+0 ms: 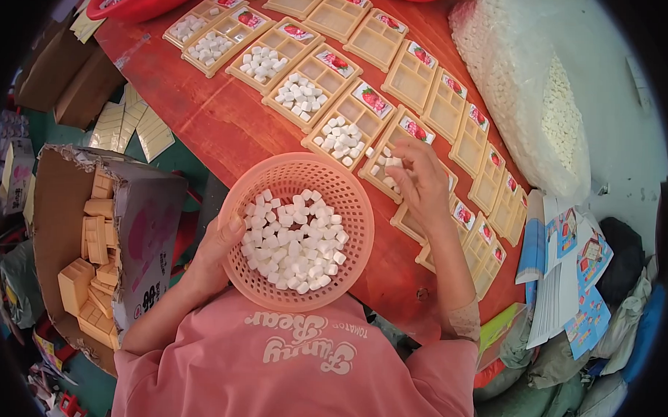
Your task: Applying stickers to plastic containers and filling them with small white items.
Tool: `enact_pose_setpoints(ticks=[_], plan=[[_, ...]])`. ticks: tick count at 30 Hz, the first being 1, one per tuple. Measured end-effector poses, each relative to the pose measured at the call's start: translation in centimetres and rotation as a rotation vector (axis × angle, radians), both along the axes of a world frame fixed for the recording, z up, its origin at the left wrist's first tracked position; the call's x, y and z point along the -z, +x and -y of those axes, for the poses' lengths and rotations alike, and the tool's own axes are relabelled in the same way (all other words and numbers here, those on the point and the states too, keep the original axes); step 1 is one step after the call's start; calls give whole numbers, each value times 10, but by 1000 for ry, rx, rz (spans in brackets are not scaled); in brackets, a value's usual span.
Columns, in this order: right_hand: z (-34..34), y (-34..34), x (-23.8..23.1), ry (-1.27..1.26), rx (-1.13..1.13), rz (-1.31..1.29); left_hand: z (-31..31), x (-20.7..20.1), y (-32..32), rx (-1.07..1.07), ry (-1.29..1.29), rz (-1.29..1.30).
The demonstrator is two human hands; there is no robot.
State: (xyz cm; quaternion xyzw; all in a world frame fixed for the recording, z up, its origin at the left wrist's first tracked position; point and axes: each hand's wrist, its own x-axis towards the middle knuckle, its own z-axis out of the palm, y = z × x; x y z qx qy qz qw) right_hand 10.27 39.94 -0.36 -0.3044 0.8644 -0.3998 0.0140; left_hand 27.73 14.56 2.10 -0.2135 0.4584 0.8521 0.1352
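So, the pink basket [294, 300] of white pieces [296, 240] is in front of the torso at the tabletop's [197, 123] near edge, left hand [222, 243] clamped on its rim; right hand [422, 184] has bent fingers over a part-filled beige tray [388, 140], can't tell if it's gripping a piece. Neighbouring trays [297, 97] to its left hold white piles. Farther out: clear bag [501, 67] upper right, open carton [153, 224] of beige parts [88, 284] at left.

Basket [309, 172] salmon with hole grid, pieces [296, 245] white, trays [370, 45] tan with strawberry-red labels [372, 99], table [177, 109] orange-red, tub [153, 7] at its far-left corner red, bag [500, 82] along its right edge whitish, shirt [232, 378] pink, white-lettered.
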Motion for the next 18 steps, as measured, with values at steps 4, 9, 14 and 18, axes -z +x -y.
enact_pose_setpoints(ticks=[4,9,14,18], plan=[[-6,-4,5,-6,-20,-91,0,3,1,-1,18,-1],[-6,-3,0,-129,30,165,-1,4,1,-9,51,-18],[1,-8,-3,-45,46,22,0,-1,-1,-3,12,10],[23,-5,-6,113,36,-205,3,6,4,-14,43,-1]])
